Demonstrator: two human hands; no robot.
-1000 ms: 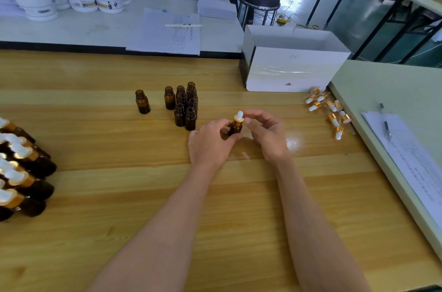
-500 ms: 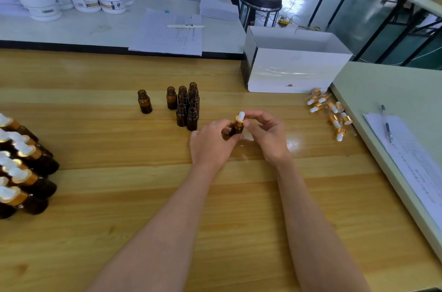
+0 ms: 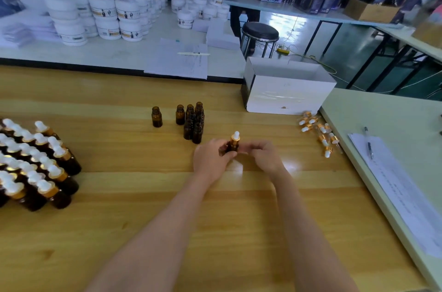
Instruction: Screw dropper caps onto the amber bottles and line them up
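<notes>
The left hand (image 3: 210, 160) grips a small amber bottle (image 3: 232, 147) by its body and holds it upright just above the wooden table (image 3: 134, 196). A dropper cap (image 3: 235, 137) with a gold collar and a white bulb sits on the neck of this bottle. The right hand (image 3: 265, 157) is at 3 o'clock from the bottle, with its fingers curled toward the glass. The picture is blurred there, so I cannot tell if they touch or pinch it.

At 11 o'clock from the hands, near them, a tight cluster of uncapped amber bottles (image 3: 194, 121) stands upright. One single uncapped bottle (image 3: 157, 117) stands apart at its left.

At 2 o'clock, loose dropper caps (image 3: 318, 131) lie scattered by the table's right edge. Behind them, at 1 o'clock, there is an open white cardboard box (image 3: 287, 97).

At 9 o'clock, well apart from the hands, capped bottles (image 3: 50, 164) stand close together in rows at the left edge of the view.

On the pale green table (image 3: 382, 109) at 3 o'clock lies a printed sheet (image 3: 401, 191) with a pen (image 3: 369, 146) on its upper part.

Far at 12 o'clock stands a black round stool (image 3: 260, 32), and at 11 o'clock white jars (image 3: 102, 16) are stacked on a white table (image 3: 71, 54).
</notes>
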